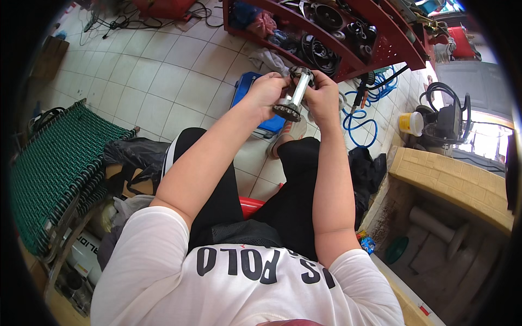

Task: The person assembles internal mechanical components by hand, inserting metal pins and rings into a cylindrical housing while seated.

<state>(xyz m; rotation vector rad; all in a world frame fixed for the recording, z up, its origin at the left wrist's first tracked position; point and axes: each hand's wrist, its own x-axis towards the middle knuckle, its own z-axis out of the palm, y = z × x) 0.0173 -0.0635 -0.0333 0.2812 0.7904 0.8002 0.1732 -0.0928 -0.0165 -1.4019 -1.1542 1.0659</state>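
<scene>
Out in front of my knees, both hands hold one metal machine part (298,92). It has a bright silver shaft or sleeve, a dark toothed disc at its near lower end and another dark fitting at its far upper end. My left hand (266,93) closes on its left side, with the fingers partly hidden behind the part. My right hand (324,100) grips the upper right side between thumb and fingers. The part tilts, its upper end leaning right. Beneath my hands a blue case (244,87) lies on the tiled floor, partly covered by them.
A red shelf unit (375,51) full of parts stands ahead to the right. A blue air hose (361,130) coils on the floor beside it. At left is a green woven folding chair (70,163); at right, a concrete basin (446,163) and a white-and-yellow bucket (411,124).
</scene>
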